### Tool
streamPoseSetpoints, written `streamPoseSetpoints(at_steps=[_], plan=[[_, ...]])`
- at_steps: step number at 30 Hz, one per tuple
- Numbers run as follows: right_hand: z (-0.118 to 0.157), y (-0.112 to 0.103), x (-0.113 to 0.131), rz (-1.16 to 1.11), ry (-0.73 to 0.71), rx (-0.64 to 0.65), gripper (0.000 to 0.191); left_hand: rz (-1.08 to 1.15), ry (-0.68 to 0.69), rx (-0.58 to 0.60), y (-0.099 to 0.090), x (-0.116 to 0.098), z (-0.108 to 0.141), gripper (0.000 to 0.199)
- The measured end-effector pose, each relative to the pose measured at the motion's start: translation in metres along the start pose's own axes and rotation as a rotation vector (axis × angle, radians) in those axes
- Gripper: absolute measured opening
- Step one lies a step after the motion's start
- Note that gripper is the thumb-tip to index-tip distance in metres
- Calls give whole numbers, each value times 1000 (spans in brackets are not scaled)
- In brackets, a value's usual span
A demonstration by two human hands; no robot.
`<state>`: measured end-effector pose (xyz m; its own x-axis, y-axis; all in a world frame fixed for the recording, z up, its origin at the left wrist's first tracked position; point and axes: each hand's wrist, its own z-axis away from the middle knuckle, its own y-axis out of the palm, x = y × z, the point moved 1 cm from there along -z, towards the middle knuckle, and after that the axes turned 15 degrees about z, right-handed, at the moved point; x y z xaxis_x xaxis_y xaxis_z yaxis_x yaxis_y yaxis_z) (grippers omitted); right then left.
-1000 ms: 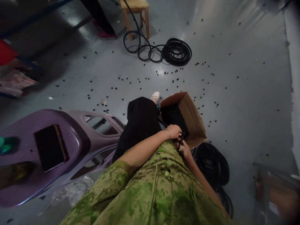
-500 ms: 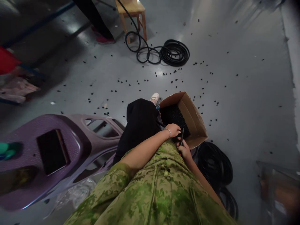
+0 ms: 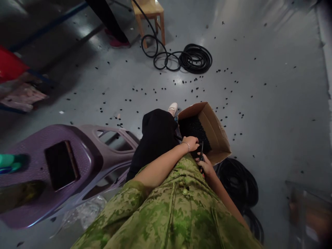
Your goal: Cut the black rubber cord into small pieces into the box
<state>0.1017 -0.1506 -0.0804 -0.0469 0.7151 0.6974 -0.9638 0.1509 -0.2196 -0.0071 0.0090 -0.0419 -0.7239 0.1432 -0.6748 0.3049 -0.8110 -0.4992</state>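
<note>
While poised over the open cardboard box of small black cut pieces, left hand curled around a black hose end. Right hand closed on dark cutters, just beside.

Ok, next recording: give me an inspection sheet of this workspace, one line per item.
Surface: grey floor, glossy, no table.
Job's things: open cardboard box filled with small black pieces; thin black tool upright at the hands.
Clutter: black bits scattered on the floor; purple plastic shell; clear plastic wrap.
Grippers: left hand at the box edge; right hand gripping the tool.
Cables: hose coil far; another coil beside the box.
Surroundings: wooden stool; another person's leg.
</note>
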Motion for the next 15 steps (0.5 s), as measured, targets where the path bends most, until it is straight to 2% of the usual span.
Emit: streamPoseSetpoints(at_steps=[6,11,15], plan=[[1,-17,2,98,-9,50,60,0,3,22,0,-1,0,34],[7,-12,-2,-17,62,4,69,-22,16,47,-1,-4,2,34],[15,-7,2,-135,118,49,79,-19,21,47,-2,-6,5,34]])
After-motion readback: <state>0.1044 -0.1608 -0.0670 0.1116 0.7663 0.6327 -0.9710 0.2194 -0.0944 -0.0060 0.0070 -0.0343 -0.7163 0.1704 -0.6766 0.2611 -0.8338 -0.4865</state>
